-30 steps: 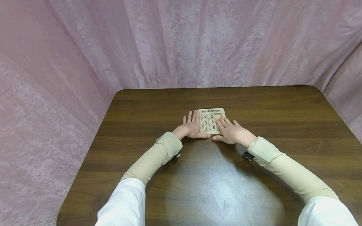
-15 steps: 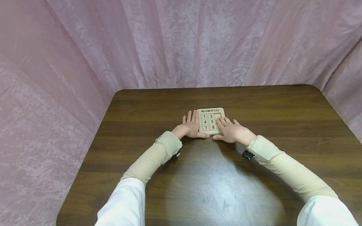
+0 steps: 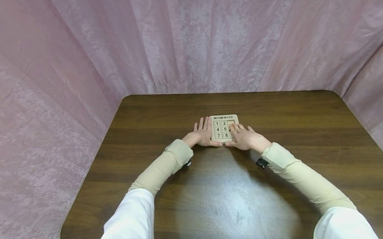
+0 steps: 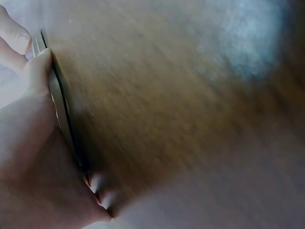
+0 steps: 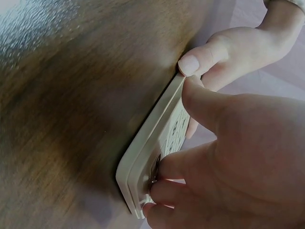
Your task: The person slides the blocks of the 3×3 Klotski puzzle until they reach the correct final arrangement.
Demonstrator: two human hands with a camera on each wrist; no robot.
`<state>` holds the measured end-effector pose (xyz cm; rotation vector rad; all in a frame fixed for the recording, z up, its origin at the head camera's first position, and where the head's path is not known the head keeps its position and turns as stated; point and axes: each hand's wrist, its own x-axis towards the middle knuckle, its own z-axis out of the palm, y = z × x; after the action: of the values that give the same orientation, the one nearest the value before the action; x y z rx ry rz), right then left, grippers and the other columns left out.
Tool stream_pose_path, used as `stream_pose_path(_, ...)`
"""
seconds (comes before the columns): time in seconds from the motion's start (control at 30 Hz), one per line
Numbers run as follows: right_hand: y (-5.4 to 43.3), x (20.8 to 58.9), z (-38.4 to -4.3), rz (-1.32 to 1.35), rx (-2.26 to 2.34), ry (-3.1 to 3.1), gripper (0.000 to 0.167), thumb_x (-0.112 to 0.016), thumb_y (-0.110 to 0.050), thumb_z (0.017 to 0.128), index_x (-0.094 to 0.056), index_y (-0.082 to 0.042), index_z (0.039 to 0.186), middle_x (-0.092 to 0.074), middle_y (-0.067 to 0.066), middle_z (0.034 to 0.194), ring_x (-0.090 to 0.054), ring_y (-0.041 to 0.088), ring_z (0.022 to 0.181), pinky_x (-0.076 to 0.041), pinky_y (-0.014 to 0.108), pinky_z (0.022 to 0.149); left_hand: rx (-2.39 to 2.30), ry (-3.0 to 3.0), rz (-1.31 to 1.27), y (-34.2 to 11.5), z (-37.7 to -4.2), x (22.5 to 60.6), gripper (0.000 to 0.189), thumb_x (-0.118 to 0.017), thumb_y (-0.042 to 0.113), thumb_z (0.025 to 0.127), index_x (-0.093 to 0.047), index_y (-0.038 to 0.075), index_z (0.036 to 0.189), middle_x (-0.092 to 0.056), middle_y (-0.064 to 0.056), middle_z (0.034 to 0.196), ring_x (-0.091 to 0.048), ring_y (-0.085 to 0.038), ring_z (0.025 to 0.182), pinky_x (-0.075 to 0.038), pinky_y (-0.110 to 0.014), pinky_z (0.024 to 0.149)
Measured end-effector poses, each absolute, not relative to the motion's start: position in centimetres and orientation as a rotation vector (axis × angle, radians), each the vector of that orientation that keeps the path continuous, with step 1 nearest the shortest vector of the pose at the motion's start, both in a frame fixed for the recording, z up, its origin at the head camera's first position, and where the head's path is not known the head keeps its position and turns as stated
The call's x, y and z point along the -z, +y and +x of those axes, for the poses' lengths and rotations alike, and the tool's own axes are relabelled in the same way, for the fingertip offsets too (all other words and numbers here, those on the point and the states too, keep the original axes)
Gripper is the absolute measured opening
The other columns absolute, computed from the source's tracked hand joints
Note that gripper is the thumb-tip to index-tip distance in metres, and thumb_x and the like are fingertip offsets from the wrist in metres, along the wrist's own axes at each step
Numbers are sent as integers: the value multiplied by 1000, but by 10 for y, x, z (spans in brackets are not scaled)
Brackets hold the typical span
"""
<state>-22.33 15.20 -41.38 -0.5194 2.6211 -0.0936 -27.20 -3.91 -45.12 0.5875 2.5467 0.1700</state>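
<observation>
A beige number slide puzzle (image 3: 224,141) lies flat on the table, with 1, 2, 4, 5, 7 and 8 readable in the head view. Its top right square shows a bare recess. My left hand (image 3: 204,136) lies along the left side, fingers straight, thumb at the near edge. My right hand (image 3: 244,138) reaches over the right column, its fingertips resting on the face and covering the lower squares there. In the right wrist view its thumb meets the near corner region, close to the left thumb (image 5: 190,64). The left wrist view shows the left palm (image 4: 28,152) beside the puzzle's thin edge.
The brown wooden table (image 3: 166,113) has rounded corners and a glossy light patch near the front. Pink velvet curtains (image 3: 188,42) hang behind it and on both sides. A black strap device (image 3: 262,163) sits under the right wrist.
The right hand has shifted very slightly away from the body, its thumb now nearer the puzzle's near edge. The left hand and the visible number tiles keep their places.
</observation>
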Motion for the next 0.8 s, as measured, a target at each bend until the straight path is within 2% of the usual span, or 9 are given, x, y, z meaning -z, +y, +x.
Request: stream_pose_path(0.8,154,418,-234,-514,103,2644,83,-40,-51,100,-8,5,153,-9,25,160,-11,42,148,-14,64,115,-166,2548,584,-39,-272,451,122,-52,73,84,24,3,150,20,-14,161,19,-31,149,3,-50,121)
